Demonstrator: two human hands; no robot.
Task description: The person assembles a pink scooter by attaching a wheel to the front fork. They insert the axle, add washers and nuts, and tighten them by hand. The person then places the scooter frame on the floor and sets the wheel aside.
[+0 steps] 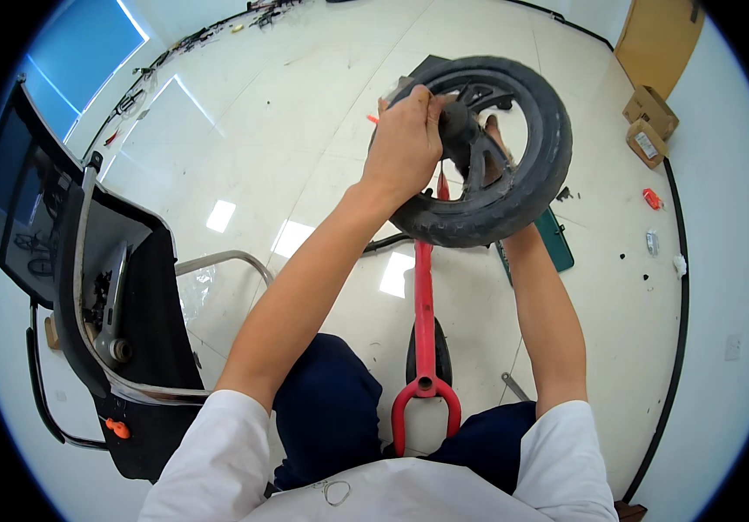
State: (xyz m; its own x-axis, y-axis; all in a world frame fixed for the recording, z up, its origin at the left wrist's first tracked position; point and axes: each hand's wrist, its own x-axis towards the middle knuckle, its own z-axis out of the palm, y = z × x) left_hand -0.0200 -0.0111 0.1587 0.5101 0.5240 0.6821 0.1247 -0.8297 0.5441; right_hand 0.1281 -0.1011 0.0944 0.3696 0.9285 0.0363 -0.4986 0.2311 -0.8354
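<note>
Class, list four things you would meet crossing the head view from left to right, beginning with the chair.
Black chair with a metal frame → black wheel → cardboard boxes → pale wall plate.

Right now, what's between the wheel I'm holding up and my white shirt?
In the head view, a red frame runs from below the black wheel toward your white shirt, with what looks like a second wheel under it.
</note>
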